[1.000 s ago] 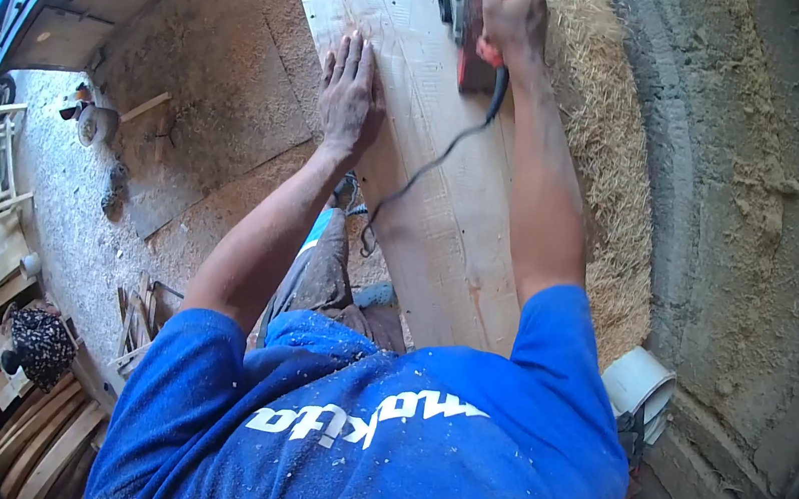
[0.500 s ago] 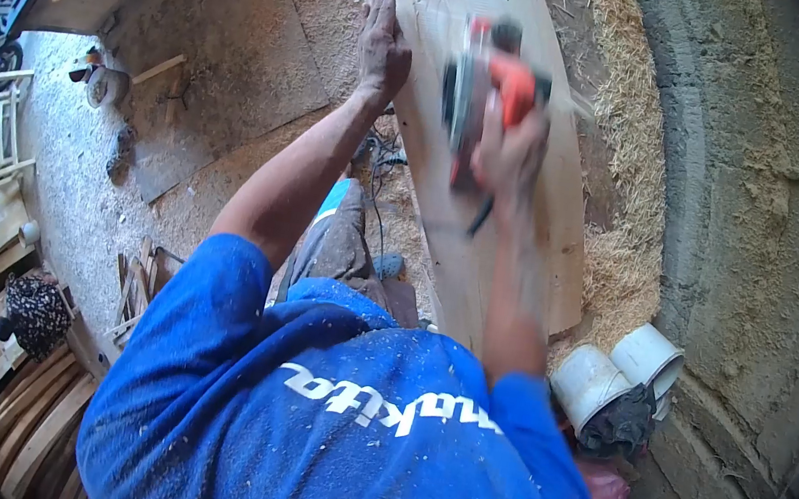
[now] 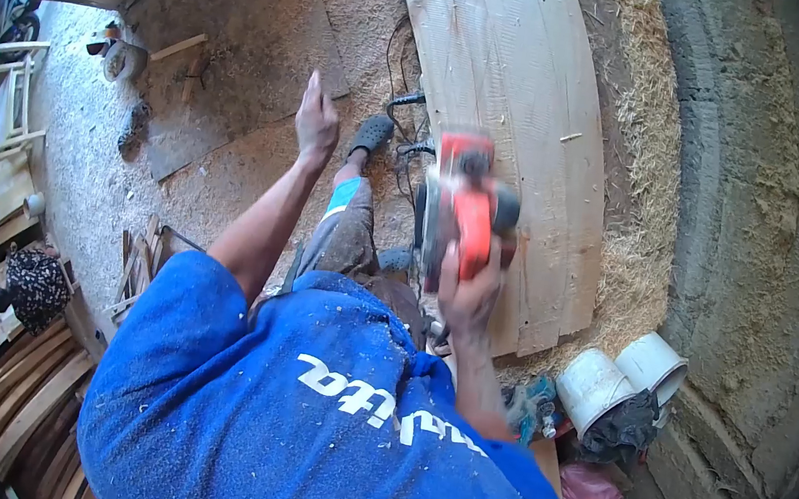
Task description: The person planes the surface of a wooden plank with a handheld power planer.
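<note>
My right hand [image 3: 471, 291] is wrapped round the rear handle of a red and dark electric planer [image 3: 470, 208], which is smeared by motion. The planer is over the near left edge of a long, pale wooden board [image 3: 514, 73]. A small sliver of wood [image 3: 571, 137] lies on the board's surface. My left hand [image 3: 317, 128] is held in the air to the left of the board, its fingers stretched out and holding nothing.
Black cords [image 3: 407, 101] run beside the board's left edge, near my shoe [image 3: 372, 133]. Wood shavings [image 3: 647, 171] line its right side. White buckets [image 3: 593, 388] stand at the near right. Curved wooden pieces [image 3: 27, 392] are stacked at left, below a white frame [image 3: 9, 107].
The planer in my right hand has come back toward me along the board. My left hand has lifted off the board's left edge and moved left and nearer.
</note>
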Demonstrator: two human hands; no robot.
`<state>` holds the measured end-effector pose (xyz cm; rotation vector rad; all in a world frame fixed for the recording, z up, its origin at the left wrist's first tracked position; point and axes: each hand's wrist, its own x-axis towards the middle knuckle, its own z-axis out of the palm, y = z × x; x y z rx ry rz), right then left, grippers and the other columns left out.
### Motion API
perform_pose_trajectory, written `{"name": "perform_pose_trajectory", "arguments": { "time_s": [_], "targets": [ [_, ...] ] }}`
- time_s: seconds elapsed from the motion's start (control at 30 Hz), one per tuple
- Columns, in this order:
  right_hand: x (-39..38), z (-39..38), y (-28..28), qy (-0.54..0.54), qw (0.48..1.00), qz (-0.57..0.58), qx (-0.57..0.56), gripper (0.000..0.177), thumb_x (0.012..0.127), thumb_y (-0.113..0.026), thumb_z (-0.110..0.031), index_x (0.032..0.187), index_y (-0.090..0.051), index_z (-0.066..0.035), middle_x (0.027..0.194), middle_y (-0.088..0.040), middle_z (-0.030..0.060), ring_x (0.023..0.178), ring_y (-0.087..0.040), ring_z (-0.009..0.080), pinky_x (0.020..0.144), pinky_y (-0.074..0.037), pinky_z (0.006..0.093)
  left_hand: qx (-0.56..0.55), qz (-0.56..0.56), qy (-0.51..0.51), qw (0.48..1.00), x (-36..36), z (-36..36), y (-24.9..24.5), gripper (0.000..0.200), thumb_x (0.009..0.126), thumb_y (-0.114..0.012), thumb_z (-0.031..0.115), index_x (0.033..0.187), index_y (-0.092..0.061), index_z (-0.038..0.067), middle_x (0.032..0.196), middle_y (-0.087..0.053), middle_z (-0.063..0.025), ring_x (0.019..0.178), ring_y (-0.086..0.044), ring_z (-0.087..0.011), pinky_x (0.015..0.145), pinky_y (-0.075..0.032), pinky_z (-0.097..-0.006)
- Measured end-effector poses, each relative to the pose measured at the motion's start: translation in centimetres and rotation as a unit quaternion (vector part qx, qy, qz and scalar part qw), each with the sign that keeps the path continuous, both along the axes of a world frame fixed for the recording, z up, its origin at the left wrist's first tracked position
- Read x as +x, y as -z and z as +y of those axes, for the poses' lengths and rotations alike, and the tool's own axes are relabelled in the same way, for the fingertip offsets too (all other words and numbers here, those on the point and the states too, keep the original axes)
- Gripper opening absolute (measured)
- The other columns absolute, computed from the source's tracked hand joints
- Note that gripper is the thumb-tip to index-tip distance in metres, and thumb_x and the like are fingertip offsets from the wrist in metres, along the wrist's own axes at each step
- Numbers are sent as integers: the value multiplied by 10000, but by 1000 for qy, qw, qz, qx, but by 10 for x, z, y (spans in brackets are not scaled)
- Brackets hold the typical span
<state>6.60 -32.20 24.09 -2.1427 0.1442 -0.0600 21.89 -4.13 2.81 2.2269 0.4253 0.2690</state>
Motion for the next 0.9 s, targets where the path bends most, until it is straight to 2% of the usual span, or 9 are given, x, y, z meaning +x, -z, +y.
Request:
{"name": "perform_pose_trajectory", "arguments": {
  "time_s": [0.17,0.23,0.3,0.37,0.47,0.6,0.67,0.73,0.9],
  "targets": [
    [153,39,6,-29,988,-147,-22,299,931,-653,-198,1148,-584,-3,871,-678,242,815,-702,453,702,-541,507,82,138,-2,987,-138,62,58,559,991,-518,121,1513,-411,-48,1526,-472,-275,1428,-446,-406,1202,-353,-440],
    [199,51,10,-38,986,-155,-56,312,927,-649,-205,1149,-582,5,879,-680,243,832,-695,462,722,-536,522,120,217,-22,969,-198,93,77,564,976,-548,136,1496,-431,-48,1517,-478,-282,1412,-463,-416,1201,-357,-445],
    [248,60,20,-58,981,-182,-41,321,921,-640,-198,1133,-592,38,908,-695,256,837,-697,462,734,-547,517,124,305,-64,942,-245,121,82,574,954,-578,129,1483,-442,-48,1505,-480,-299,1397,-477,-425,1194,-368,-453],
    [292,78,9,-51,988,-144,10,363,911,-653,-273,1122,-673,22,952,-718,268,918,-712,440,822,-551,503,119,376,-146,907,-272,134,73,561,940,-581,102,1464,-458,-58,1494,-481,-318,1386,-483,-440,1182,-384,-462],
    [370,107,18,-52,983,-174,-8,374,915,-648,-304,1127,-676,2,980,-722,257,929,-707,446,822,-551,509,123,345,-152,918,-296,162,81,561,944,-584,103,1463,-460,-70,1489,-482,-325,1393,-472,-447,1186,-381,-460],
    [431,128,23,-61,980,-185,-36,371,922,-643,-321,1128,-667,-13,969,-718,257,914,-705,452,807,-556,509,203,307,-193,910,-259,187,101,582,971,-596,197,1502,-460,0,1451,-552,-280,1334,-551,-413,1153,-414,-446],
    [448,135,23,-67,978,-192,-46,363,924,-644,-330,1111,-663,-20,948,-715,262,891,-706,455,786,-562,510,127,258,-187,939,-190,177,59,563,974,-581,124,1484,-445,-72,1499,-493,-299,1410,-478,-400,1203,-356,-419],
    [446,138,29,-68,979,-185,-56,356,925,-644,-340,1094,-658,-27,927,-711,267,869,-708,459,765,-568,510,137,168,-172,961,-113,170,39,557,987,-573,137,1492,-443,-57,1499,-508,-274,1396,-497,-397,1192,-368,-415],
    [439,129,20,-56,974,-197,-96,342,929,-644,-363,1052,-646,-44,875,-702,280,812,-711,468,712,-584,512,28,-2,-126,992,87,84,-65,492,1022,-467,207,1452,-504,-30,1449,-565,-257,1331,-563,-407,1107,-458,-435]
  ]
}}
